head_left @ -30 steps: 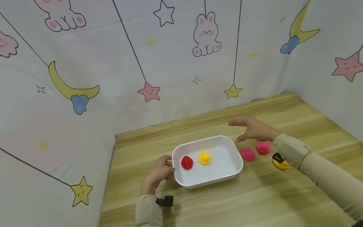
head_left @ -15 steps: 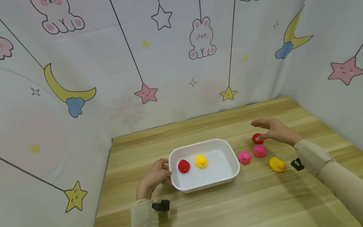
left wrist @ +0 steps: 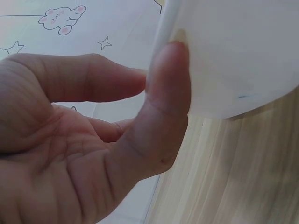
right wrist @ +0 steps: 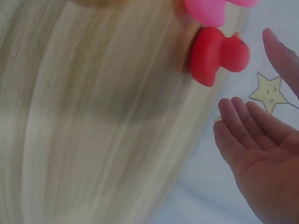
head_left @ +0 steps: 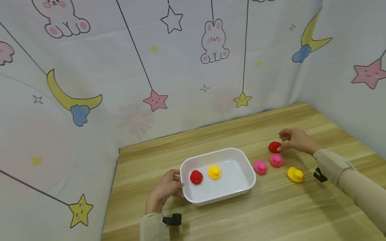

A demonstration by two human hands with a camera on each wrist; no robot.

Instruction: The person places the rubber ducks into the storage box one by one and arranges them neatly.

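At the left end of a white plastic tub (head_left: 236, 174), my left hand (head_left: 166, 187) pinches the wall between thumb and fingers; the left wrist view shows the same grip on the wall (left wrist: 224, 60). Inside the tub lie a red rubber duck (head_left: 196, 177) and a yellow rubber duck (head_left: 214, 172). My right hand (head_left: 297, 140) hovers beside another red rubber duck (head_left: 273, 147) on the table. In the right wrist view that hand (right wrist: 261, 149) has loosely extended fingers, and a gap separates them from the red duck (right wrist: 208, 56).
Two pink ducks (head_left: 260, 167) (head_left: 276, 160) sit right of the tub, one close to its wall. Nearer the right sleeve is a yellow duck (head_left: 295, 174). The wood-grain table (head_left: 217, 221) meets a patterned white cloth wall (head_left: 181, 73) at the back and sides.
My right hand has moved right, from near the tub's far right corner to the red duck on the table. My left hand keeps its grip on the tub.
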